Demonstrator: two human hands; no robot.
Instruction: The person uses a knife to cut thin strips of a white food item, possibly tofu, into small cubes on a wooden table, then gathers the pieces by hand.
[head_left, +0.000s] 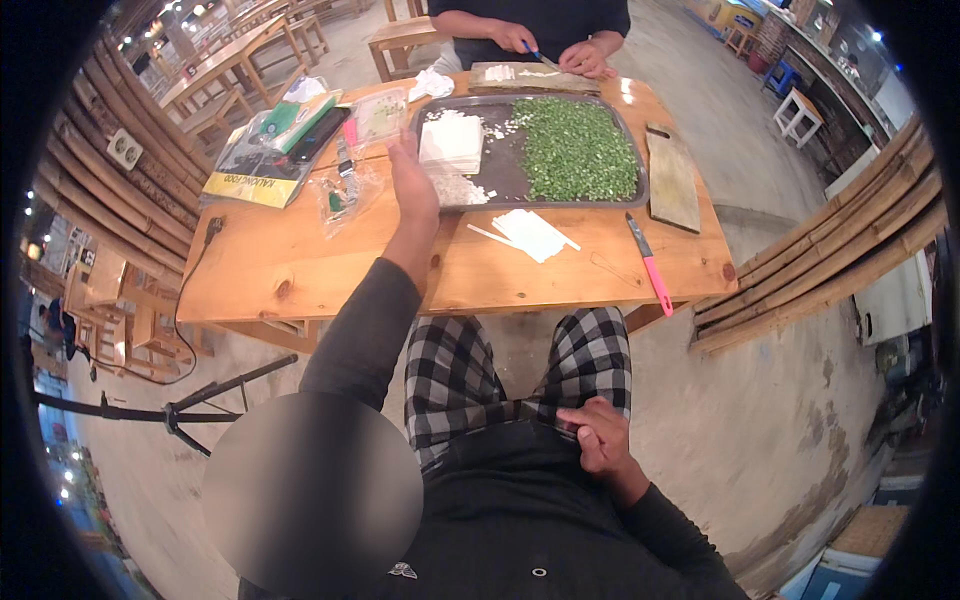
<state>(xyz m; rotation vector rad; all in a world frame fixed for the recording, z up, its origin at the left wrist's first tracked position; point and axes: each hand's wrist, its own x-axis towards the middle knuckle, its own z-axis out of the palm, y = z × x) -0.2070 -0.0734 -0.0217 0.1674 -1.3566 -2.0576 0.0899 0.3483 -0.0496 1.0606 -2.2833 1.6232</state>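
My left hand (415, 184) is at the left rim of a dark rectangular tray (504, 197); whether its fingers grip the rim cannot be told. In the tray, a stack of square white sheets (451, 144) stands on the left with small white diced pieces (466, 194) around it. Finely chopped greens (581, 154) cover the right side. My right hand (602, 439) hovers at my lap with nothing in it, fingers partly curled. In front of the tray lie white strips (529, 234) and a knife with a pink handle (657, 283).
Across the wooden table (360, 274), another person's hands (583, 58) work with a blue-handled knife at a cutting board (540, 79). A second board (671, 180) lies right. Plastic packages (262, 161), a clear container (379, 112) and a wristwatch (346, 166) lie left. A tripod (172, 414) stands left.
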